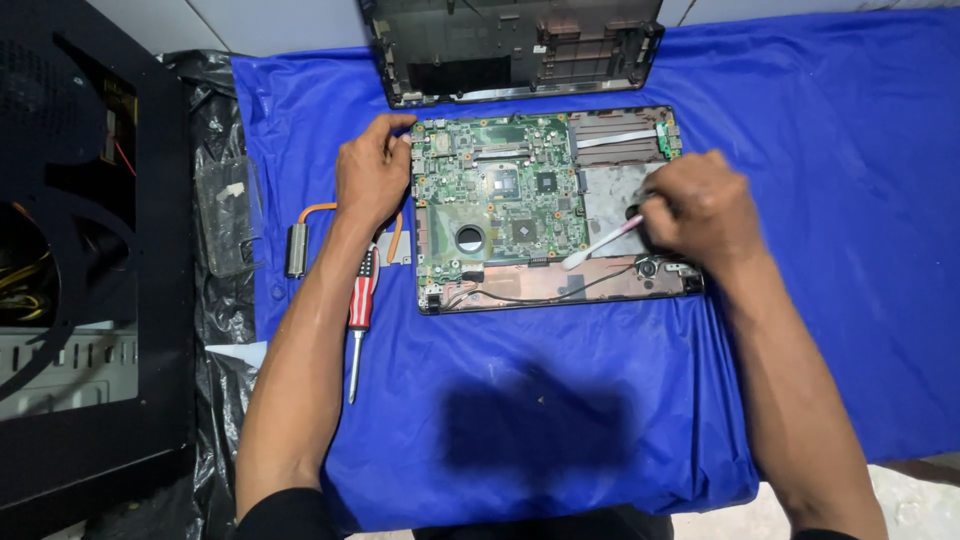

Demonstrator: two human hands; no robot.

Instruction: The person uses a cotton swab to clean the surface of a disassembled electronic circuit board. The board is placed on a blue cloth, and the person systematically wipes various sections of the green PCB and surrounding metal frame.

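Your right hand pinches a white-bristled brush with a pink handle over the green laptop motherboard, seated in its opened black base on the blue cloth. Your left hand, fingers curled, braces the board's left edge. Sweep lightly; keep that brace firm.

Electronics repair bench, small workshop or home setup. Evidence: opened laptop base at frame centre, green motherboard exposed; detached black laptop cover at top centre. Blue cloth spread as work mat over most of frame. Screwdriver with red-and-white striped handle left of centre, copper heat pipe beside it. Open black desktop computer case at far left, wiring visible inside. Black plastic sheeting under cloth edge. Pale tiled floor at lower right corner.
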